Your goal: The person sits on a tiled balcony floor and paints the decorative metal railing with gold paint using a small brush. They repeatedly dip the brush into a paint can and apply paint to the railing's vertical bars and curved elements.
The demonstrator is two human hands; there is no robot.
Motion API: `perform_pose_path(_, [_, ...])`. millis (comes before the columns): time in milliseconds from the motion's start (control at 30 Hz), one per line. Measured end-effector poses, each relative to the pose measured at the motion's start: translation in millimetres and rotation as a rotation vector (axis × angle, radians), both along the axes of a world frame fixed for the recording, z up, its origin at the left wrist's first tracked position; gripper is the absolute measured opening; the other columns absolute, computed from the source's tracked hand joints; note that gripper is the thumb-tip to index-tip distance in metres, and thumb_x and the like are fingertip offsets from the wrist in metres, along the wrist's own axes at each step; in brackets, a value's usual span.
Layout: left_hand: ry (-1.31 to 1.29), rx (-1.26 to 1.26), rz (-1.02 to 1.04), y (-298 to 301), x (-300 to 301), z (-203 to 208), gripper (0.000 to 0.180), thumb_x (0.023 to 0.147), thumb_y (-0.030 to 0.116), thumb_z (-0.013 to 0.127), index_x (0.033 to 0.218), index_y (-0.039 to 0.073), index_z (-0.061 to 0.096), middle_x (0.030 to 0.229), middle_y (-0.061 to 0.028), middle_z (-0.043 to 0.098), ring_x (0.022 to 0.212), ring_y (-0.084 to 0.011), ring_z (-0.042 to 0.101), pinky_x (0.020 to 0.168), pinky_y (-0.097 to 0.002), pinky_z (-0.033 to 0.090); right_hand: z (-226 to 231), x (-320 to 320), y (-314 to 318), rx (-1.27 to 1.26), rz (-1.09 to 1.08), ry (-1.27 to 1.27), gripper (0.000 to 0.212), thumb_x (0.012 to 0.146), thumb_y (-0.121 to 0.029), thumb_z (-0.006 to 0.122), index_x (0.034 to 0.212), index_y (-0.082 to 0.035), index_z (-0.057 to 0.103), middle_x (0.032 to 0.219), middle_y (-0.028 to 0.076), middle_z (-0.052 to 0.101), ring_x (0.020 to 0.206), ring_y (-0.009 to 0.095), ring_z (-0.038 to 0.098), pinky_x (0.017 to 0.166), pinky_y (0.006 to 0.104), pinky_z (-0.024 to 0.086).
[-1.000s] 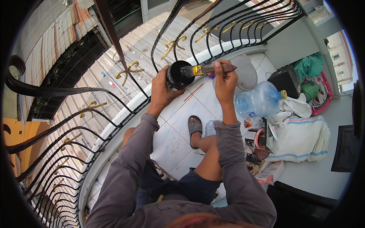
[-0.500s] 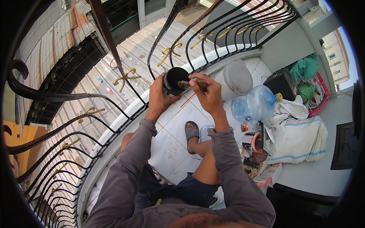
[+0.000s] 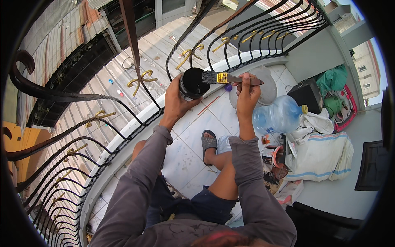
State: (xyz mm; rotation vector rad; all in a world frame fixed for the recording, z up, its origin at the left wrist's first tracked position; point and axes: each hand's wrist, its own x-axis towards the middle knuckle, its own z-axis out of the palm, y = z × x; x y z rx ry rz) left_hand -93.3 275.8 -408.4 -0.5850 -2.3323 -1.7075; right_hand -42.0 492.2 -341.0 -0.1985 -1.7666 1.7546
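Observation:
My left hand is wrapped round a small black paint can, its open top facing up and its inside dark. In my right hand is a paintbrush, pinched by its brown wooden handle. The brush lies level, with its dark, paint-coated bristles at the can's right rim and a yellow label on its ferrule. How deep the paint stands in the can cannot be made out. Just beyond the can runs a black wrought-iron railing with gold knot ornaments.
A large clear blue water bottle lies on the tiled floor at right. Behind my right hand stands a whitish lidded bucket. Farther right are a white sack, a black box and a used paint tin. A low ledge carries the railing.
The paintbrush has come up out of the can and turned level, its bristles now showing at the rim. My right hand has moved right; my left still holds the can.

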Motion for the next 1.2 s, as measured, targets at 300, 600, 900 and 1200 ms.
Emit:
perform_pose_path(300, [0.029,-0.05,0.032,0,-1,-7,0.097,0.061,0.028,0.1,0.139,-0.002,0.052,0.128,-0.02,0.066,0.118,-0.0375,0.065,0.103,-0.043,0.051,-6,-1,0,0.134,0.015,0.033,0.025,0.107,-0.025,0.064,0.103,0.0,0.065,0.092,0.005,0.068,0.073,0.01,0.064,0.063,0.0235,0.046])
perform_pose_path(600, [-0.025,-0.163,-0.006,0,1,-3,0.096,0.061,0.029,0.099,0.138,-0.004,0.051,0.126,-0.0219,0.065,0.116,-0.0388,0.064,0.101,-0.044,0.051,7,6,-11,0.622,0.133,0.161,0.015,0.101,-0.015,0.072,0.101,0.0,0.069,0.093,0.007,0.071,0.072,0.015,0.065,0.062,0.0285,0.05])
perform_pose_path(900, [-0.07,-0.105,-0.03,1,4,4,0.091,0.061,0.03,0.098,0.136,0.0,0.054,0.122,-0.0197,0.067,0.114,-0.0376,0.066,0.1,-0.0437,0.052,11,-3,-16,0.844,0.089,0.208,0.017,0.092,-0.015,0.08,0.104,-0.009,0.071,0.091,0.008,0.072,0.073,0.027,0.07,0.062,0.0342,0.054])
perform_pose_path(1200, [-0.041,-0.105,-0.008,2,5,6,0.089,0.059,0.03,0.098,0.133,0.003,0.057,0.119,-0.0177,0.068,0.11,-0.0364,0.066,0.097,-0.0434,0.053,13,-4,-17,1.01,0.057,0.194,0.015,0.096,-0.017,0.077,0.103,-0.006,0.072,0.092,0.01,0.072,0.074,0.028,0.071,0.064,0.0341,0.055])
